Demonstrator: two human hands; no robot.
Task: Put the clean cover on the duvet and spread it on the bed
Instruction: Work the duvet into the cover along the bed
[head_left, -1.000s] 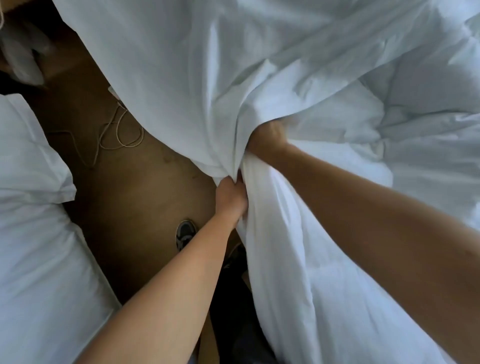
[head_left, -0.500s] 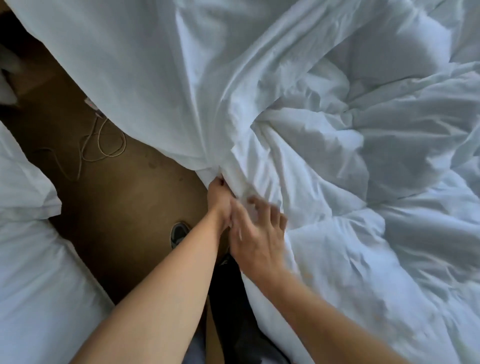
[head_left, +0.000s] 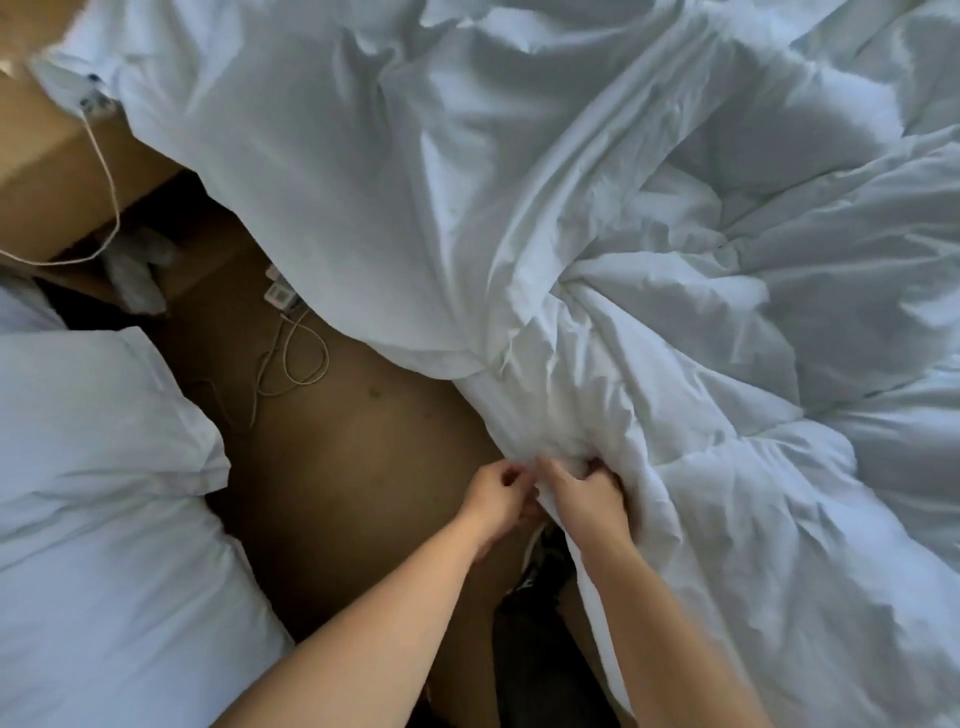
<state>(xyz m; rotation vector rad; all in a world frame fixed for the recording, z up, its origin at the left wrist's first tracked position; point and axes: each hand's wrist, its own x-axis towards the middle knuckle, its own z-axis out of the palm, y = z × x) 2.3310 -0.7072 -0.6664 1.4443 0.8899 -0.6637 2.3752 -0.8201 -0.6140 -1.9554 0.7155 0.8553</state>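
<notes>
Duvet edge (head_left: 527, 441) in left hand (head_left: 493, 493), right hand (head_left: 589, 496)

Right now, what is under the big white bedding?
A white plug block pokes out from under the bedding edge, its cable looping on the floor. The bed beneath is covered.

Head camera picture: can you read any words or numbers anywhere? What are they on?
No text can be read anywhere.
On the white plug block lying on the floor: a pinkish mark, too blurred to read.
On the white object at the top left: dark specks, too blurred to read.
On the duvet: plain white, no print showing.
</notes>
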